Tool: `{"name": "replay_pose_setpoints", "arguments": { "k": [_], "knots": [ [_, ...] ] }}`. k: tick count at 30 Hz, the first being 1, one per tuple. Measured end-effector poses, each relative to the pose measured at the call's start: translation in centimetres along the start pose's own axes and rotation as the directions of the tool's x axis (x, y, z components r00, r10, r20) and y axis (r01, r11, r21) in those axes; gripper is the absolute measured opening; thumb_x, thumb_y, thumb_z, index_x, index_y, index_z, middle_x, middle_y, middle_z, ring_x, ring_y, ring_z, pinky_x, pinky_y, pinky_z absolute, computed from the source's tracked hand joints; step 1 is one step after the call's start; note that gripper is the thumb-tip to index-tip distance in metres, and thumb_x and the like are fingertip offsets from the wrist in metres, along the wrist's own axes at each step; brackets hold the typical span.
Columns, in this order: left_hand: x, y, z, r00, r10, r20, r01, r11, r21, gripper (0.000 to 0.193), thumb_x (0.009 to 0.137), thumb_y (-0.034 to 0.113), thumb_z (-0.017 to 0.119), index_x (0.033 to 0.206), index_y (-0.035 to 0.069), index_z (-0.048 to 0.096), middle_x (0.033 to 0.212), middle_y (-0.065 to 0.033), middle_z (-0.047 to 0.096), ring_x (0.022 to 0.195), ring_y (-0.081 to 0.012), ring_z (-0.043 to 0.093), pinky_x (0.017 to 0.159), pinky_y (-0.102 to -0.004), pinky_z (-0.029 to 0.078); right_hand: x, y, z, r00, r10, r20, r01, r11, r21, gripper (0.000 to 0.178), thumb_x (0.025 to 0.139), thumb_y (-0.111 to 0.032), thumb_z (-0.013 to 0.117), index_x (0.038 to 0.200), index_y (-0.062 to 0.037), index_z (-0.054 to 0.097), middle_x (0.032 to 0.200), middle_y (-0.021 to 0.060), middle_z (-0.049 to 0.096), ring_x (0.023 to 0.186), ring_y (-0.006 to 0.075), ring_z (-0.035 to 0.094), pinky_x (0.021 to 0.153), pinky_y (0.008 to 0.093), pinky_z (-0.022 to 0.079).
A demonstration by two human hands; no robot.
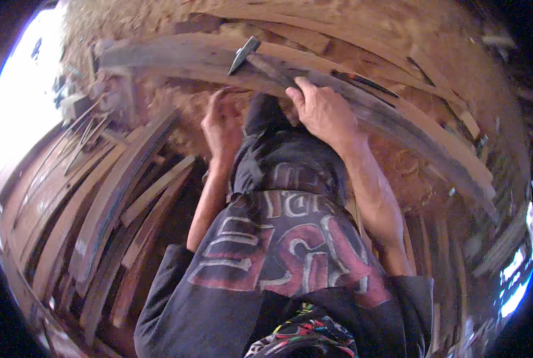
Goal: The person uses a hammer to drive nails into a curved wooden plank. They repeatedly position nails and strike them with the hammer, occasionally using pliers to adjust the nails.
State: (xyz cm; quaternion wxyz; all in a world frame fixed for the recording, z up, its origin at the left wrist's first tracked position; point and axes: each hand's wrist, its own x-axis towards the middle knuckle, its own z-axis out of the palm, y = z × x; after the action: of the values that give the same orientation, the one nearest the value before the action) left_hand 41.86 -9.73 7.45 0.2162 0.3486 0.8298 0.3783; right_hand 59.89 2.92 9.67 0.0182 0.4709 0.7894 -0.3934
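A hammer (268,69) is held over a long grey beam (177,52) that runs across the upper part of the view; whether its metal head touches the wood cannot be told. The head points its thin end down toward the near side, and the wooden handle slopes back to the right hand (328,116). That hand is closed around the end of the handle, thumb along the top. The left hand (220,128) is just short of the beam's near edge, its fingers loosely bent; whether it has hold of anything small cannot be made out.

Right of the hammer, a narrow dark tool (368,85) with a touch of orange lies along the timber, its kind unclear. A brown board (442,140) runs beside the beam on the far side. Between the forearms are a knee in dark cloth (265,112) and a dark shirt (225,316) with red and white lettering, with a colourful patterned cloth (305,334) at the lower edge.

Long planks (108,206) lie side by side at the left, more boards (448,256) at the right. Wood shavings (183,110) cover the ground near the left hand, and bright light (25,95) fills the upper left.
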Motion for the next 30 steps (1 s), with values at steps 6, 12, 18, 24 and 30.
{"name": "replay_pose_setpoints", "arguments": {
  "k": [6,12,18,24,30],
  "knots": [
    [0.1,-4.3,0.3,0.998,0.054,0.027,-0.057,0.992,0.111,0.027,0.101,0.018,0.052,0.123,0.004,0.062,0.080,-0.0094,0.065,0.067,-0.0154,0.059,0.062,-0.0319,0.048,-9.6,9.5,-3.5,0.962,0.267,-0.048,-0.263,0.962,0.072,0.049,0.099,-0.045,0.051,0.124,-0.0048,0.063,0.109,0.0277,0.066,0.105,0.0437,0.063,0.092,0.0473,0.051],
    [0.0,-2.4,0.5,0.963,-0.007,0.268,-0.035,0.988,0.153,0.030,0.102,0.021,0.049,0.122,0.000,0.056,0.073,-0.0124,0.062,0.067,-0.0240,0.061,0.064,-0.0394,0.048,-20.9,21.1,-8.4,0.795,0.600,-0.085,-0.588,0.798,0.133,0.056,0.098,-0.043,0.056,0.130,0.0030,0.057,0.102,0.0159,0.058,0.097,0.0252,0.055,0.084,0.0353,0.044],
    [0.3,-5.1,0.4,0.957,0.114,0.268,-0.161,0.974,0.162,0.027,0.101,0.019,0.047,0.118,0.000,0.057,0.075,-0.0146,0.061,0.066,-0.0248,0.060,0.063,-0.0397,0.047,-18.7,19.1,-9.0,0.821,0.571,-0.019,-0.561,0.813,0.155,0.056,0.100,-0.040,0.057,0.136,0.0030,0.052,0.068,0.0014,0.052,0.063,0.0099,0.050,0.059,0.0273,0.043],
    [0.0,-4.1,-0.5,0.954,-0.010,0.300,-0.041,0.985,0.167,0.032,0.101,0.018,0.048,0.129,0.005,0.056,0.071,-0.0119,0.059,0.062,-0.0221,0.057,0.059,-0.0386,0.046,-7.0,10.9,-4.6,0.976,0.214,0.032,-0.217,0.968,0.124,0.051,0.097,-0.040,0.059,0.128,-0.0005,0.059,0.122,0.0248,0.063,0.114,0.0389,0.062,0.095,0.0420,0.049],
    [0.5,-3.3,-0.6,0.940,-0.053,0.336,0.009,0.991,0.130,0.031,0.101,0.019,0.050,0.128,0.006,0.057,0.071,-0.0119,0.059,0.063,-0.0212,0.057,0.059,-0.0388,0.045,-0.2,2.7,0.9,0.980,0.197,-0.026,-0.192,0.971,0.143,0.047,0.098,-0.045,0.049,0.120,-0.0062,0.063,0.106,0.0239,0.068,0.101,0.0439,0.064,0.088,0.0534,0.051]
  ]
}}
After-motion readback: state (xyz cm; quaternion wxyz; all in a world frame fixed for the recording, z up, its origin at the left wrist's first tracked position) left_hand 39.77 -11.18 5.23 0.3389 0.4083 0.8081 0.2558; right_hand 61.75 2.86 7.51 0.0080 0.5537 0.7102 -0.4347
